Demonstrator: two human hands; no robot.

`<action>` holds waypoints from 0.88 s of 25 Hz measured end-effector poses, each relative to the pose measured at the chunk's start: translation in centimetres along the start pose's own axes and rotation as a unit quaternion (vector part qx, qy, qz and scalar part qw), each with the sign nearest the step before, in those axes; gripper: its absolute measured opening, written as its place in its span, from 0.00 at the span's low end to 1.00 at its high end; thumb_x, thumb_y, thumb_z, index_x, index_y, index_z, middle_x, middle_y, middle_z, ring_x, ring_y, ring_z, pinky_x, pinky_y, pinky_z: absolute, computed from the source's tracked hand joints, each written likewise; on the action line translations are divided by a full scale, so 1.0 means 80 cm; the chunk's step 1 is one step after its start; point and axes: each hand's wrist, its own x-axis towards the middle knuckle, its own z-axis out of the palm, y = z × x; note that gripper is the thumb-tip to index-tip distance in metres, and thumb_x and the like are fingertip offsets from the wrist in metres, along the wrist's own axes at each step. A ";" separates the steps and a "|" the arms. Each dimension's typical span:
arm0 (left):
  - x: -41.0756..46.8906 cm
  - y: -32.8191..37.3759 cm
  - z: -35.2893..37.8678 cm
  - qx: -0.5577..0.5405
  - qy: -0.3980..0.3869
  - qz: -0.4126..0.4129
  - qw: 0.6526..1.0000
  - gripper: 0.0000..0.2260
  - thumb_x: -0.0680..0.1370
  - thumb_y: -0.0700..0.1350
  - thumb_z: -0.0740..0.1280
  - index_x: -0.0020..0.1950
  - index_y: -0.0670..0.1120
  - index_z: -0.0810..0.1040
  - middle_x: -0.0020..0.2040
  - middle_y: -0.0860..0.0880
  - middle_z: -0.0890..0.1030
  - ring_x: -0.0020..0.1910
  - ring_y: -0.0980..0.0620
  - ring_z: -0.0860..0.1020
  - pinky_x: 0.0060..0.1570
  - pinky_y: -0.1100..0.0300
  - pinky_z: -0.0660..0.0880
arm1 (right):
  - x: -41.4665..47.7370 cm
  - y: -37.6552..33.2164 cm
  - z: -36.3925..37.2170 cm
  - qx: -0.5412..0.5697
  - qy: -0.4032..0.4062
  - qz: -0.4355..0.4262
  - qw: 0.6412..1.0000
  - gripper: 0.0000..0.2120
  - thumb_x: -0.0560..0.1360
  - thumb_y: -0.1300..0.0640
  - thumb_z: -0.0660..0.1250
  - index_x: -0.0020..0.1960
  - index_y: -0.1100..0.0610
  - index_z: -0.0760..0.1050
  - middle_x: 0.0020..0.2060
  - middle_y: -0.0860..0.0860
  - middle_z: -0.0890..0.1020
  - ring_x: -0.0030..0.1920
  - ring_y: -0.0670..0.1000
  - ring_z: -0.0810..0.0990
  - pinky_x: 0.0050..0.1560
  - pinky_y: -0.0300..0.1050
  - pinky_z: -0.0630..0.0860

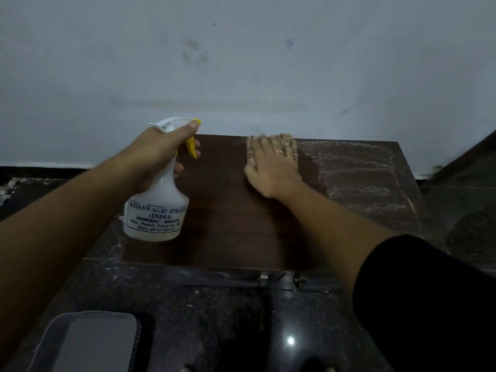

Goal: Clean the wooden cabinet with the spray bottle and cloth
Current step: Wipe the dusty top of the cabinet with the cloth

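Note:
My left hand (158,154) grips the neck of a white spray bottle (157,210) with a yellow trigger and nozzle, held over the left part of the dark brown wooden cabinet top (220,210). My right hand (273,167) lies flat with straight fingers on the far middle of the top. A pale blur at its fingertips may be the cloth (256,137); the rest of it is hidden under the hand. Whitish wet streaks (357,170) cover the right part of the top.
A pale wall (241,63) rises right behind the cabinet. Dark speckled stone (188,304) lies in front, with metal fittings (264,277) at the cabinet's near edge. A grey plastic container (80,342) sits at the bottom left.

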 end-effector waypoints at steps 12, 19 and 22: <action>0.007 -0.009 -0.023 -0.024 0.028 0.006 0.999 0.19 0.81 0.62 0.65 0.60 0.49 0.83 0.53 0.44 0.87 0.30 0.50 0.74 0.36 0.58 0.73 | 0.038 -0.064 0.007 -0.001 0.000 -0.037 0.999 0.36 0.80 0.40 0.50 0.83 0.56 0.54 0.82 0.55 0.57 0.82 0.58 0.52 0.80 0.63 0.45; -0.002 -0.021 -0.038 -0.044 0.022 0.006 0.999 0.18 0.81 0.62 0.65 0.58 0.50 0.84 0.52 0.44 0.87 0.29 0.50 0.74 0.38 0.56 0.73 | 0.018 -0.008 -0.002 -0.007 0.002 0.109 0.994 0.37 0.79 0.41 0.50 0.83 0.58 0.51 0.82 0.58 0.55 0.82 0.61 0.50 0.80 0.66 0.43; 0.002 -0.022 -0.032 -0.040 0.019 0.008 0.999 0.17 0.81 0.63 0.65 0.53 0.51 0.85 0.50 0.46 0.88 0.38 0.45 0.78 0.39 0.55 0.74 | 0.029 -0.074 0.007 0.003 -0.015 0.019 1.000 0.38 0.79 0.39 0.50 0.84 0.58 0.50 0.83 0.57 0.54 0.82 0.60 0.49 0.80 0.65 0.42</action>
